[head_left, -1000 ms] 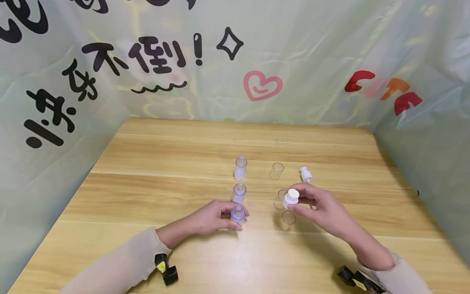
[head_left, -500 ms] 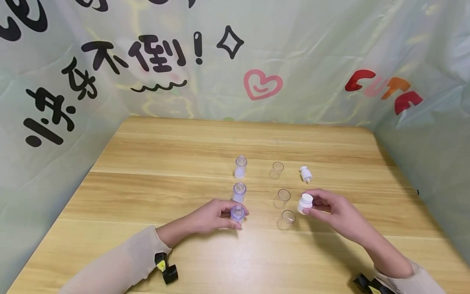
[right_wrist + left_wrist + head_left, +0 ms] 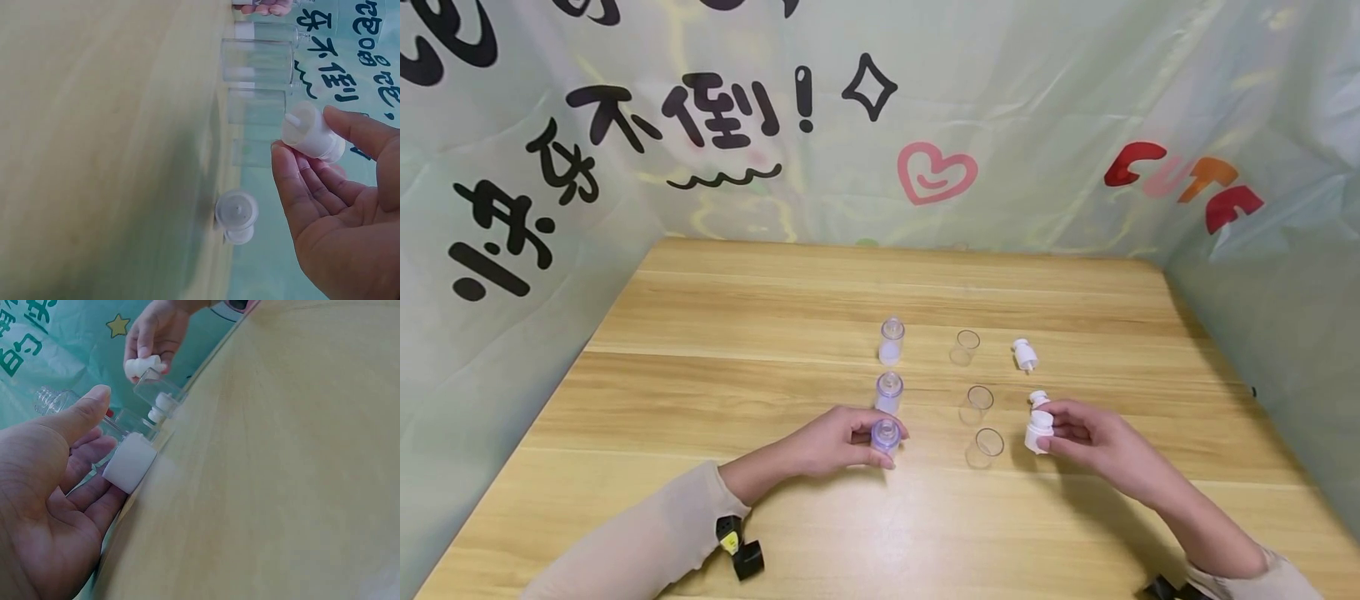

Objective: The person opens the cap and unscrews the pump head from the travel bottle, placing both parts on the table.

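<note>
My left hand grips the nearest small clear bottle with thumb and fingers round its sides; it stands upright on the table. In the left wrist view this bottle shows a white base and a threaded neck. My right hand pinches a white pump head between thumb and fingers, above the table. Its short stem points toward the wood in the right wrist view, where the pump head tilts. A second white pump head shows just behind it, partly hidden by the fingers.
Two more bottles stand in line behind the gripped one. Three clear caps form a column between my hands. Farther back on the right lies another white pump head. Printed sheets wall in the wooden table.
My right hand has moved right and toward me with the pump head, from over the clear caps to their right side. The left hand keeps its grip on the bottle, unmoved.
</note>
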{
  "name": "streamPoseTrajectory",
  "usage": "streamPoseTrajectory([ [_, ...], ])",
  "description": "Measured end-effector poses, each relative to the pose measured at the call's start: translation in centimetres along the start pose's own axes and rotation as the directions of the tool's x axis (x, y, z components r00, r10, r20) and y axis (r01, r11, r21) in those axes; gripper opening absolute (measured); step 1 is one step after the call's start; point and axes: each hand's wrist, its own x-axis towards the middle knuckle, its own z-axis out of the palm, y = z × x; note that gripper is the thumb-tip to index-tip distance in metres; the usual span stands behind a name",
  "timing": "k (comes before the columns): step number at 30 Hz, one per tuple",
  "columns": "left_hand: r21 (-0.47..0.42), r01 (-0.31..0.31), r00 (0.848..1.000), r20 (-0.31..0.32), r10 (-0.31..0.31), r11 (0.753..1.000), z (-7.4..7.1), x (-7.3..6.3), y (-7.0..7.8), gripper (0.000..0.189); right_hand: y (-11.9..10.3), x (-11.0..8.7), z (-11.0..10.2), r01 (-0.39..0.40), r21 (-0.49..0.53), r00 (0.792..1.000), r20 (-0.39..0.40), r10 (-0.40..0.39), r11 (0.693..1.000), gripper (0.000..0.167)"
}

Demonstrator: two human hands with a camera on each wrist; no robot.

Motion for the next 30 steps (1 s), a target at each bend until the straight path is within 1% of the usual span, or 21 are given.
streamPoseTrajectory([
  [2,-0.002,0.007,1.000,-0.002,-0.007,1.000,0.0,0.0,0.0,0.038,0.2,-0.1,-0.1,-0.033,0.007,0.999,0.012,0.033,0.999,0.044],
  [6,-0.005,0.010,1.000,-0.002,-0.010,1.000,0.1,0.0,0.0,0.038,0.8,-0.5,-0.4,-0.092,0.052,0.995,0.051,0.089,0.994,0.047],
  [10,-0.006,0.005,1.000,-0.002,-0.005,1.000,0.1,0.1,-0.2,0.037,1.2,-0.9,-0.6,-0.134,0.079,0.988,0.090,0.127,0.988,0.049],
  [20,0.000,0.005,1.000,0.002,-0.005,1.000,0.0,0.0,-0.1,0.038,1.9,-1.4,-0.8,-0.158,0.059,0.984,0.088,0.152,0.986,0.053],
  [28,-0.017,0.005,1.000,0.007,-0.005,1.000,0.0,0.0,0.1,0.038,2.9,-2.0,-1.3,-0.155,0.083,0.981,0.130,0.143,0.985,0.050],
  [30,-0.017,0.009,1.000,0.006,-0.008,1.000,0.1,0.0,0.1,0.037,3.0,-2.1,-1.4,-0.173,0.089,0.978,0.135,0.161,0.981,0.049],
])
